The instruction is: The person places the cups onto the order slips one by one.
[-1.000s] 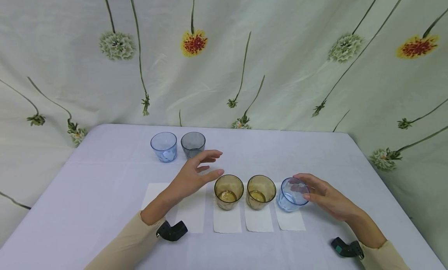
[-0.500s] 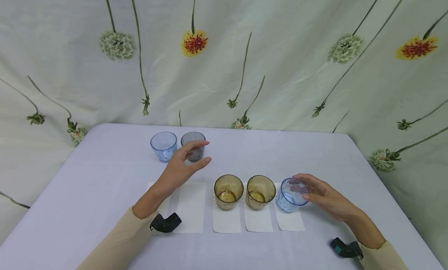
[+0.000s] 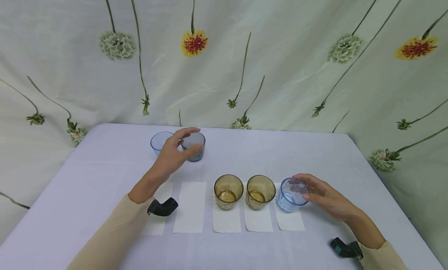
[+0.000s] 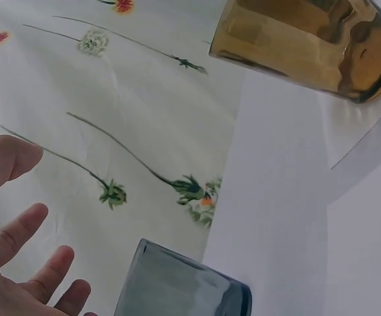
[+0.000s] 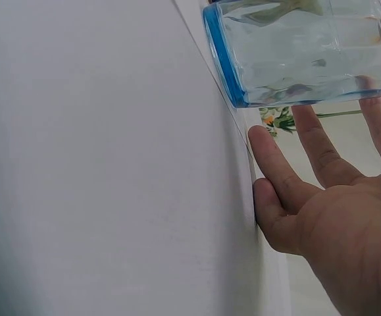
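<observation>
At the back left of the table, my left hand (image 3: 171,155) reaches around a grey glass (image 3: 196,156), thumb before it and fingers along its rim in the head view. The left wrist view has the grey glass (image 4: 183,286) beside the spread, relaxed fingers, with a gap between. My right hand (image 3: 327,198) holds a clear blue glass (image 3: 288,204) at the right end of the front row, thumb near, forefinger at the far rim. In the right wrist view, fingertips meet the side of this blue glass (image 5: 302,59), while the lower fingers stay off it.
Two amber glasses (image 3: 227,202) stand side by side on white paper strips (image 3: 226,223) left of the held blue glass. Another blue glass (image 3: 158,141), partly hidden by my left hand, stands at the back. Bare paper strips (image 3: 189,208) lie front left. A flowered cloth (image 3: 290,48) hangs behind.
My left hand has moved back and left from beside the nearer amber glass to the grey glass. My right hand and its blue glass have stayed put.
</observation>
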Available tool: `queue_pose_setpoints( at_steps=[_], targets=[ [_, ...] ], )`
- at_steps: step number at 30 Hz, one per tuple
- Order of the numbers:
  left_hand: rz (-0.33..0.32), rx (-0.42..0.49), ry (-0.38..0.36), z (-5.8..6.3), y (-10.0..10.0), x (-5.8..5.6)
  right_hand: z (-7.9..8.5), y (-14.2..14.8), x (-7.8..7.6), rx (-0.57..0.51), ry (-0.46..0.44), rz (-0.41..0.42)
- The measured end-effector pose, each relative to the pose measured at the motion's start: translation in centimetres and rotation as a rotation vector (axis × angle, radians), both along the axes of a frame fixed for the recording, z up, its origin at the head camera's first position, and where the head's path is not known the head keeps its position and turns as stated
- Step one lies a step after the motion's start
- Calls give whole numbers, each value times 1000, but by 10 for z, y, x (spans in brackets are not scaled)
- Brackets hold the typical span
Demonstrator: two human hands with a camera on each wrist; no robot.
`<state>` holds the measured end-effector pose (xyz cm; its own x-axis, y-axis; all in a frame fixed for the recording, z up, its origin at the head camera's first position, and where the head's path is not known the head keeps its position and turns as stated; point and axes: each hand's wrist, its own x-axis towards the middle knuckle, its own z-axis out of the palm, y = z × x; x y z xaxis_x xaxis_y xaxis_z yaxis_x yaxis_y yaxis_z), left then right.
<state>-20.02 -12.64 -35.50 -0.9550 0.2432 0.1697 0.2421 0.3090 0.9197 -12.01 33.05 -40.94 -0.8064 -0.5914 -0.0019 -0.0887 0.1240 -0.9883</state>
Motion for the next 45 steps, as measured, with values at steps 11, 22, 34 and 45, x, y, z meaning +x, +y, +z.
queue_pose_setpoints(
  at_steps=[11, 22, 34, 45],
  targets=[
    [32, -48, -27, -7, 4, -18, -3, 1, 0, 32, -5, -28],
    [54, -61, -15, -16, 13, -28, -2, 0, 0, 32, 7, -31],
    [70, -95, -15, -20, 18, -31, -1, 0, 1, 30, -9, -32],
    [103, -130, -19, -21, 17, -37, -2, 1, 0, 51, -7, -47]
  ],
)
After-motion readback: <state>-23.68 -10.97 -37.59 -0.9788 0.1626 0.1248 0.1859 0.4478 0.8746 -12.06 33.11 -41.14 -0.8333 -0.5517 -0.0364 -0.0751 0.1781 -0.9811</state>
